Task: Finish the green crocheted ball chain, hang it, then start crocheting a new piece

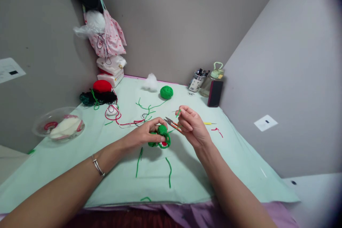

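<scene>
Left hand point(145, 133): closed on green crocheted piece point(161, 137), table point(187, 171) centre. Right hand point(191, 124): closed on thread snips point(172, 123), fingertips pinching green yarn end point(178, 112). Green yarn ball point(166, 92) far, well apart.

A small crocheted piece point(160, 137) of fuzzy green yarn with a red patch is held in the left hand point(145, 133); its surface looks knobbly and matt. Thread snips point(173, 124) with bright metal blades and orange handles are gripped in the right hand point(192, 125). The counter point(235, 156) is covered by a smooth, matt, pale green sheet. A ball of green yarn point(166, 92) looks soft and fibrous, a tuft of white stuffing point(150, 82) fluffy. A clear plastic bowl point(42, 119) shows a glossy rim, and a polished metal bangle point(98, 166) is worn on the left wrist
</scene>
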Motion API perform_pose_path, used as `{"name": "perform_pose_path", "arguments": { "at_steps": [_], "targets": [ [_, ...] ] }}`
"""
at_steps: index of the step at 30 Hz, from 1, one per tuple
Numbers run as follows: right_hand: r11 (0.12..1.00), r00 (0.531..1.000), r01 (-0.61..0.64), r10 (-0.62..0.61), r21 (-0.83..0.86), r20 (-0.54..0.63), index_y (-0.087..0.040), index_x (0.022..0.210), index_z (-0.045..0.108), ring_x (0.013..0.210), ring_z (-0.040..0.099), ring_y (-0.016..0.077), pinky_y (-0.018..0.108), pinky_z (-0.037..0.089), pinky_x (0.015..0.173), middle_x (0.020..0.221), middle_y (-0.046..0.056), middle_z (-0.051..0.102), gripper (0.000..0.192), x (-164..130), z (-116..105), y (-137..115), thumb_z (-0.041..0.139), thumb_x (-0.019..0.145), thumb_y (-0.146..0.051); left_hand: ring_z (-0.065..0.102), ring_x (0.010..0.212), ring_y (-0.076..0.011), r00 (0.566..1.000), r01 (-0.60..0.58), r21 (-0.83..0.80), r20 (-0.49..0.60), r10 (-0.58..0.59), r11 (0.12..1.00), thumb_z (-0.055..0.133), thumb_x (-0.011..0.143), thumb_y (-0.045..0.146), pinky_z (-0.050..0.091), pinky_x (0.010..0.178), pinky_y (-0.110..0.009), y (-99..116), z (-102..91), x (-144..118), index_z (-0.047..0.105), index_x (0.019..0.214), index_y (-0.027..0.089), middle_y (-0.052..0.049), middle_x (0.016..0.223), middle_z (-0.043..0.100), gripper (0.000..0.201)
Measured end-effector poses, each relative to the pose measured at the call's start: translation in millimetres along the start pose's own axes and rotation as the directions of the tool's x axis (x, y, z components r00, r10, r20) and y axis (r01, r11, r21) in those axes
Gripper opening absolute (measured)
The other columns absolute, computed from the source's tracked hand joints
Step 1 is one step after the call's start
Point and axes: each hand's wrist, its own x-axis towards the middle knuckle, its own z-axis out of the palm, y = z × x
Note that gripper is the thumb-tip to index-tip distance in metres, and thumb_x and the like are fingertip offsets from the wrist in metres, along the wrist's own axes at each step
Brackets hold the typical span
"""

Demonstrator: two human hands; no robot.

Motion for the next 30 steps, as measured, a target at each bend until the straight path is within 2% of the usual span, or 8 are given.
{"name": "perform_pose_path", "arguments": {
  "at_steps": [3,8,13,17,19,24,27,30],
  "targets": [
    [1.0,1.0,0.024,-0.024,-0.003,-0.015,-0.017,0.08,0.066,0.037,0.02,-0.0023,0.014,0.02,0.035,0.076,-0.003,0.072,0.026,2,-2,-2,0.087,0.073,-0.031,0.062,0.082,-0.0176,1.0,-0.02,-0.03,0.008,0.02,0.999,0.072,0.085,0.024,0.038,0.069,-0.029,0,0.0,-1,0.057,0.11,0.025,-0.001,0.092,0.066,0.029],
    [1.0,1.0,0.005,-0.005,-0.003,0.017,-0.017,0.079,0.066,0.037,0.021,-0.0026,0.013,0.02,0.034,0.074,-0.004,0.072,0.026,0,-2,-3,0.087,0.073,-0.031,0.062,0.083,-0.0187,0.999,-0.041,-0.101,0.011,0.042,0.994,0.071,0.086,0.024,0.04,0.07,-0.029,-3,-0.9,0,0.059,0.107,0.023,-0.003,0.091,0.068,0.024],
    [0.999,1.0,0.014,-0.014,-0.033,0.021,-0.018,0.082,0.065,0.037,0.02,-0.0015,0.015,0.019,0.035,0.074,-0.003,0.073,0.027,-3,0,-4,0.086,0.074,-0.033,0.059,0.077,-0.0159,0.994,-0.059,-0.181,-0.102,0.041,0.982,0.076,0.084,0.033,0.041,0.067,-0.028,3,2.8,2,0.062,0.102,0.021,-0.001,0.09,0.061,0.025],
    [0.998,1.0,0.018,-0.017,-0.063,0.026,-0.019,0.082,0.063,0.038,0.022,-0.0008,0.015,0.019,0.036,0.074,-0.003,0.073,0.027,-6,3,-5,0.085,0.075,-0.035,0.061,0.078,-0.0169,0.989,-0.063,-0.219,-0.147,0.031,0.974,0.077,0.084,0.036,0.043,0.07,-0.028,7,5.2,2,0.066,0.108,0.022,-0.002,0.092,0.063,0.029],
    [0.995,0.999,0.044,-0.043,-0.087,0.02,-0.02,0.081,0.064,0.038,0.025,-0.0005,0.016,0.021,0.037,0.074,-0.003,0.072,0.025,-6,4,-5,0.084,0.076,-0.035,0.06,0.077,-0.0162,0.986,-0.061,-0.227,-0.162,0.024,0.972,0.076,0.086,0.038,0.042,0.07,-0.028,7,4.8,2,0.068,0.108,0.022,-0.002,0.09,0.064,0.028],
    [0.976,0.993,0.117,-0.12,-0.186,-0.004,-0.02,0.08,0.067,0.045,0.045,0.0037,0.018,0.032,0.039,0.083,0.001,0.073,0.024,-5,4,-2,0.084,0.074,-0.036,0.062,0.079,-0.0164,0.971,-0.124,-0.264,-0.232,0.062,0.957,0.075,0.088,0.038,0.044,0.071,-0.028,5,-0.1,2,0.069,0.107,0.022,-0.002,0.094,0.067,0.025],
    [0.955,0.985,0.16,-0.169,-0.249,-0.015,-0.02,0.08,0.068,0.046,0.047,0.0045,0.018,0.034,0.039,0.081,0.0,0.072,0.021,-6,4,2,0.081,0.078,-0.036,0.064,0.081,-0.0165,0.965,-0.168,-0.289,-0.244,0.097,0.943,0.076,0.088,0.036,0.046,0.071,-0.028,7,-3.2,1,0.068,0.111,0.023,-0.002,0.097,0.067,0.027],
    [0.903,0.961,0.258,-0.276,-0.343,-0.003,-0.02,0.081,0.07,0.047,0.05,0.0052,0.02,0.041,0.043,0.083,0.001,0.073,0.015,-9,6,4,0.077,0.083,-0.033,0.065,0.077,-0.016,0.962,-0.187,-0.301,-0.249,0.112,0.935,0.076,0.088,0.034,0.046,0.067,-0.027,11,-4.5,0,0.066,0.114,0.024,-0.001,0.092,0.067,0.03]
  ]
}}
